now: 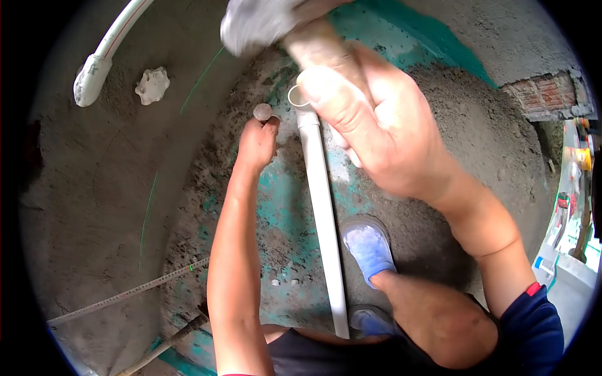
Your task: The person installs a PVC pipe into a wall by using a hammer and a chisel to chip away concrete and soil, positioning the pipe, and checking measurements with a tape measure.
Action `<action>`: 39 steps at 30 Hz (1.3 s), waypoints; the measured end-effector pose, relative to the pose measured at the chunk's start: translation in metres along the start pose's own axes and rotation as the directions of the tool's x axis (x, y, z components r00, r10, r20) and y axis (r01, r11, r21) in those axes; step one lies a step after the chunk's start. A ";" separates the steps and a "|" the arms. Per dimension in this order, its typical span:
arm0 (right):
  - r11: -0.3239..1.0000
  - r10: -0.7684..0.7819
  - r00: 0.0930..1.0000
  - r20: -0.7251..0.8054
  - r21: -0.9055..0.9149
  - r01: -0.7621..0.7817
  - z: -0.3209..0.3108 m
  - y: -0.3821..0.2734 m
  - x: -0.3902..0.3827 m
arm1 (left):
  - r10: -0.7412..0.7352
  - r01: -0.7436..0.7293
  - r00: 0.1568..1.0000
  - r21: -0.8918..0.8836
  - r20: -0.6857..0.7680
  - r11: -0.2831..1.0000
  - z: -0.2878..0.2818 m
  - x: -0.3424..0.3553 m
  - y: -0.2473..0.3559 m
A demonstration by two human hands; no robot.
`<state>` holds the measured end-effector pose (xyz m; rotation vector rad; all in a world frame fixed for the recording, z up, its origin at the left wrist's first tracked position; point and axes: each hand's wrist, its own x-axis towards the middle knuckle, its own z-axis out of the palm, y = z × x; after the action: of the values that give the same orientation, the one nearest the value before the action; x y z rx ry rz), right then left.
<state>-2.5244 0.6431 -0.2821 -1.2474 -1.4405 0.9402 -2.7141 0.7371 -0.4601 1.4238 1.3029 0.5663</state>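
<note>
Toward twelve o'clock, head view: hammer (260,25), blurred, handle wrapped by right hand (389,131); probably head-heavy, stiff, best gripped low on handle. Eleven o'clock: round-ended tool (263,112), end showing above left hand (256,144) curled round it; shaft hidden, probably rigid, best held below end. Centre toward six: white pipe (323,219), touched by neither hand, probably light, smooth, crackable.
</note>
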 end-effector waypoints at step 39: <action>0.802 -0.237 0.650 0.722 -0.232 0.550 0.138 -0.038 0.037 | -0.155 0.007 0.949 -0.471 -0.276 0.882 -0.077 -0.075 -0.065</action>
<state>-2.6674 0.6782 -0.2700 -0.8159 -2.5091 0.7910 -2.8291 0.6873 -0.4720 0.8987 1.3437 1.0010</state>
